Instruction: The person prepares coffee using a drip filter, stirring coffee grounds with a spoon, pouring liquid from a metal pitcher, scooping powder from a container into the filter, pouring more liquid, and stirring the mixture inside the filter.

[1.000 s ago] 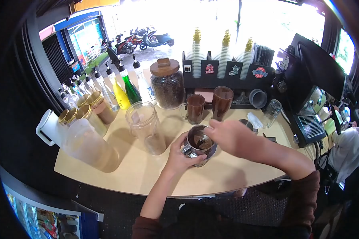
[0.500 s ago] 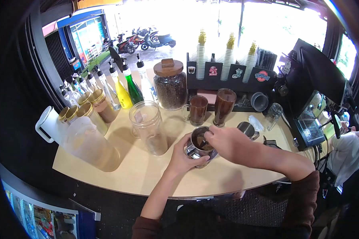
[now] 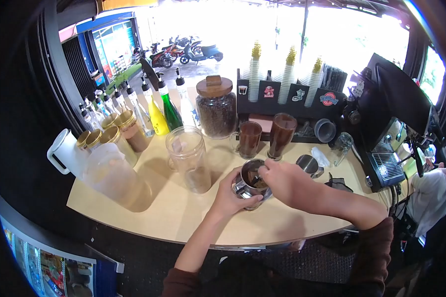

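Observation:
My left hand [image 3: 231, 194] is wrapped round a steel cup [image 3: 241, 188] near the counter's front edge, thumb across its near side. Dark brown contents show inside the cup. My right hand [image 3: 281, 179] is closed at the cup's right rim, its fingertips over the opening; what it pinches is mostly hidden, though a dark utensil part shows in the cup. Behind the cup stand a glass mug [image 3: 250, 140] and a taller glass [image 3: 282, 134], both filled with brown liquid. A clear jug [image 3: 189, 161] stands to the left.
On the wooden counter [image 3: 183, 218] are a frosted pitcher [image 3: 116, 175], a jar of dark beans [image 3: 216, 111], syrup bottles, canisters and a second steel cup [image 3: 307, 165]. A black holder [image 3: 282, 95] bears stacked cups. An espresso machine [image 3: 387, 153] and another person [image 3: 428, 198] are at right.
The view has shifted slightly, so the scene sits a little lower and further right. My right hand has moved a little at the rim; my left hand keeps its hold.

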A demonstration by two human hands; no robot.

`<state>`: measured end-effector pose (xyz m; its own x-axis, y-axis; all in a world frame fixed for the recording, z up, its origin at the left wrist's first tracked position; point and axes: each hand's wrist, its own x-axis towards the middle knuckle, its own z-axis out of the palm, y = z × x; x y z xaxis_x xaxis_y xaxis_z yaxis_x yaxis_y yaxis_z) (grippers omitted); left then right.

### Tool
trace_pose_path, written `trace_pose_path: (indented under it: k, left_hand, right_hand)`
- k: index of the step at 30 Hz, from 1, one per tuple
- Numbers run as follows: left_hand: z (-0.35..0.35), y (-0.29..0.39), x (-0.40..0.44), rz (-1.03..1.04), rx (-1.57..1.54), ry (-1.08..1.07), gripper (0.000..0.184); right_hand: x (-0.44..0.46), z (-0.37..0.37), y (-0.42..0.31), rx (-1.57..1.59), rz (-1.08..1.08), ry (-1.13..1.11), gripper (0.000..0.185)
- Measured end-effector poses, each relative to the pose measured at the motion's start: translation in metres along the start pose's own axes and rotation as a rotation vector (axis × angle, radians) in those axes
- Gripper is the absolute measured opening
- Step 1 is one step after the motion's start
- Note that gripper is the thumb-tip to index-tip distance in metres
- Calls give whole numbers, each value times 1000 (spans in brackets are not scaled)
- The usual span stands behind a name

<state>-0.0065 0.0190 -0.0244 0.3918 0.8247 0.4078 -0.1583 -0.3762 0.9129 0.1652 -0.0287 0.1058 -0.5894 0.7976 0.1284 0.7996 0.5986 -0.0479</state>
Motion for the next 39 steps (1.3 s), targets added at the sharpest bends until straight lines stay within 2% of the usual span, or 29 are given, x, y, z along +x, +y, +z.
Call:
trace_pose_path:
  k: [2,5,7,11,14,17,20,29,32,34,38,39]
  left_hand:
    - [0,-1,0,3,14,9,75]
    - [2,0,-1,4,-16,-7,75]
    - [2,1,0,-2,-5,-1,75]
    - [2,0,-2,-10,3,-6,75]
    - [4,1,-2,10,3,11,76]
    - [3,-1,-2,22,30,10,77]
    - [4,-1,-3,-8,19,0,76]
    - [4,2,0,15,-8,2,75]
    - [3,4,-2,3,42,-2,74]
    - [5,5,-2,-10,-1,-5,74]
    - [4,7,-2,-29,39,-13,74]
    - [4,7,-2,-26,22,-12,74]
  right_hand:
    - [3,-1,0,8,-31,2,17]
    - [6,-9,-2,-24,69,-62,16]
    - [6,0,-1,-17,-22,63,16]
    - [-1,-5,0,91,-35,19,15]
    - [-4,-5,2,-32,34,67,11]
    - [-7,-2,6,119,-55,89,11]
    - [-10,-10,2,146,45,1,20]
    - [-6,-6,2,44,157,15,17]
    - [-7,-9,0,38,104,-115,17]
    - [-5,1,-3,-64,77,90,14]
    - [0,1,-5,-21,43,79,13]
    - [0,-11,-9,-43,104,0,13]
